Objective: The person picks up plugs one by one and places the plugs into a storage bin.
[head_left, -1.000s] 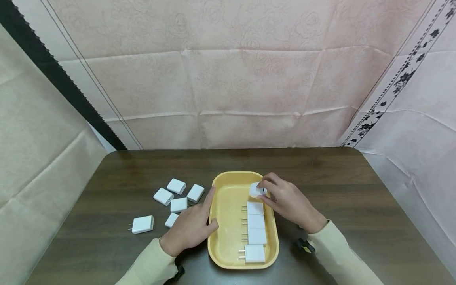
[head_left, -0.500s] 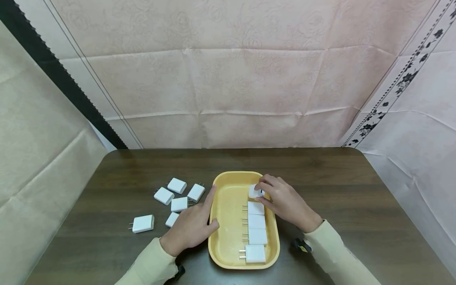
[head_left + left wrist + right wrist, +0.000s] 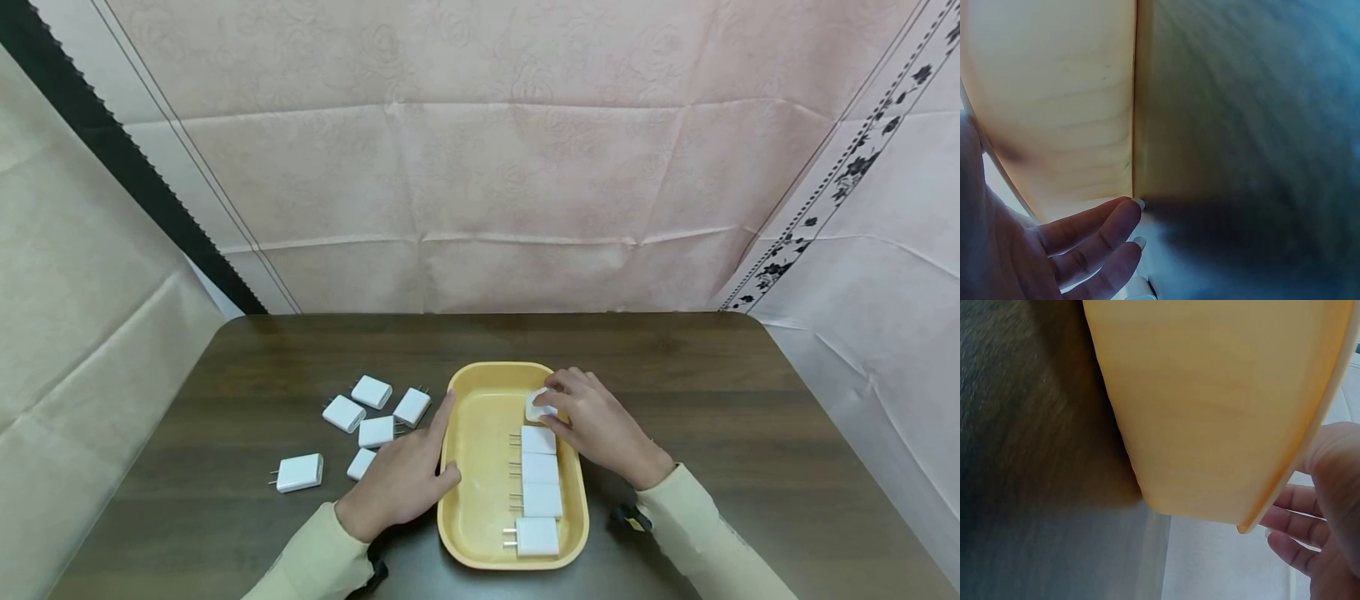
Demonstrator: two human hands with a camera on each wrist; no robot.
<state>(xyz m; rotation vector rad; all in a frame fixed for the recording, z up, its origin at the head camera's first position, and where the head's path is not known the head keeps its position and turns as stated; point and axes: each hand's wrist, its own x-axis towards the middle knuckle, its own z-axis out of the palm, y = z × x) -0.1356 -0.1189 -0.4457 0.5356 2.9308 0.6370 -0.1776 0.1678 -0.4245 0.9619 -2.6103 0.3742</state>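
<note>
In the head view, my right hand (image 3: 603, 425) pinches a white USB wall charger (image 3: 533, 407) at the far right corner of the yellow tray (image 3: 480, 533). Fingers cover part of that charger. Nearer to me, a column of several white chargers (image 3: 540, 468) lies along the tray's right side, prongs facing left. My left hand (image 3: 401, 479) rests at the tray's left rim, index finger stretched along it and thumb reaching over the edge. Outside the tray wall (image 3: 1085, 112), the other left fingers (image 3: 1094, 240) show in the left wrist view. The right wrist view catches my right fingers behind the rim.
Left of the tray, several loose white chargers (image 3: 344, 413) lie on the dark wooden table (image 3: 247, 400), one charger (image 3: 300, 472) apart from the rest. Another charger (image 3: 362, 464) is partly hidden by my left hand. Pale cloth (image 3: 510, 192) hangs behind the table.
My right hand has shifted slightly left, and the charger in its fingers has turned, so the dark slot seen earlier no longer shows. The left hand stays put.
</note>
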